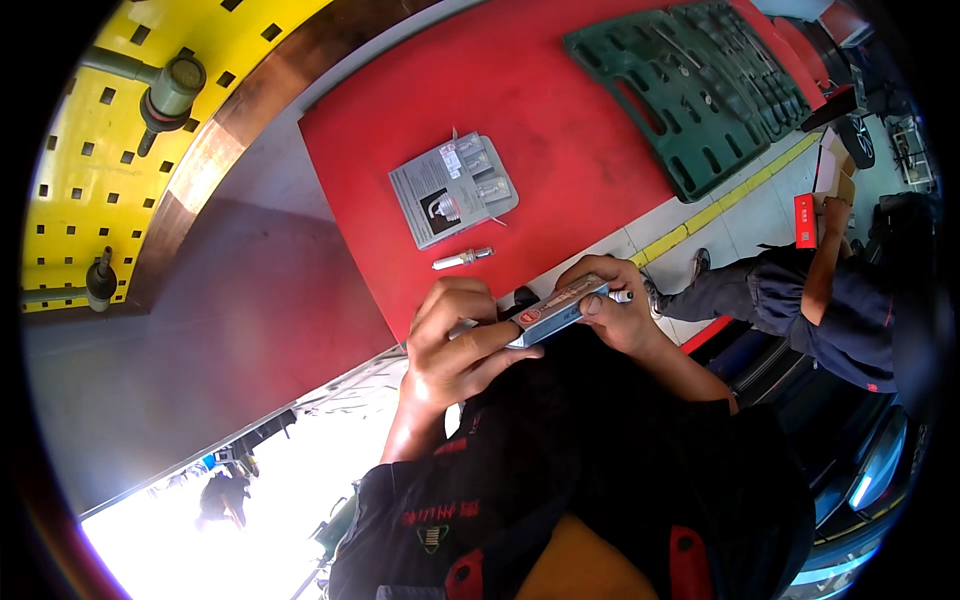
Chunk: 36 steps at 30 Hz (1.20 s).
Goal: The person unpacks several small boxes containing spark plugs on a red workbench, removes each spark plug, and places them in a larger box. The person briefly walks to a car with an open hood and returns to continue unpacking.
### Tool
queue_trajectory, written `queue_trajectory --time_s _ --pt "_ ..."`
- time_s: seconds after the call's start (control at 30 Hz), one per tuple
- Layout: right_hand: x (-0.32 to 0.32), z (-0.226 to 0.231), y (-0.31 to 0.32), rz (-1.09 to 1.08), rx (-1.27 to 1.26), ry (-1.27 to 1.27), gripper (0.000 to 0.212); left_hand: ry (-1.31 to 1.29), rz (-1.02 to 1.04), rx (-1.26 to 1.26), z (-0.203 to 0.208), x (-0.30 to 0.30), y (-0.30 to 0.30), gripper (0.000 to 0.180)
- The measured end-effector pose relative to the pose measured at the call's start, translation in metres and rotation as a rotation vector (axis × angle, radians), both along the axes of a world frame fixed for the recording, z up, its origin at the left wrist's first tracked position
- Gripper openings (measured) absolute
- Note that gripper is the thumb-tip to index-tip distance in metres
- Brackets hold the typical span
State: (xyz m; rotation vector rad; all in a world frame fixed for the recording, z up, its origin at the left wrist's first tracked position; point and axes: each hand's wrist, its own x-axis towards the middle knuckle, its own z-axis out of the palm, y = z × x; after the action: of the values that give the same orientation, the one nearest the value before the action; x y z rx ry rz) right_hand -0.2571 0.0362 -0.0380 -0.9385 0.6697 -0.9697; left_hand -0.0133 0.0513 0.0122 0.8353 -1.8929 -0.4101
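Both my hands are closed on a narrow light-blue and white cardboard box (560, 313), held tilted in front of my chest at the table's near edge. My left hand (445, 345) grips its left end between thumb and fingers. Around the right end my right hand (618, 318) is wrapped, and a short white tip with a dark end (621, 296) pokes out beside its fingers; what it belongs to is mostly hidden. Just beyond my hands a spark plug (462, 259) lies on the red tabletop (450, 90). Behind it rests a grey package with clear plastic compartments (425, 205).
A green tool case (655, 110) with sockets and wrenches lies open at the far right of the table. At left, a yellow perforated panel (85, 150) carries hanging tools (175, 90). Another person (820, 290) stands at right, holding a red and white box (806, 220), near a dark car (860, 470).
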Motion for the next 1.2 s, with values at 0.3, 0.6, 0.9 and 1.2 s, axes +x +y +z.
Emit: queue_trajectory --time_s 0.3,0.6,0.9,1.2 --pt "0.002 0.0 -0.003 0.077 0.013 -0.031 0.065 0.164 0.067 -0.007 -0.007 -0.001 0.009 0.034" --pt "0.003 -0.003 -0.004 0.263 -0.069 -0.031 0.049 0.088 0.268 -0.174 -0.003 0.001 0.018 0.042" --pt "0.012 -0.005 -0.006 0.318 -0.276 0.236 0.047 0.166 0.108 -0.041 -0.008 0.006 0.007 0.039" --pt "0.018 0.006 -0.002 0.093 -0.515 0.507 0.055 0.125 0.202 -0.028 -0.002 -0.004 0.015 0.041"
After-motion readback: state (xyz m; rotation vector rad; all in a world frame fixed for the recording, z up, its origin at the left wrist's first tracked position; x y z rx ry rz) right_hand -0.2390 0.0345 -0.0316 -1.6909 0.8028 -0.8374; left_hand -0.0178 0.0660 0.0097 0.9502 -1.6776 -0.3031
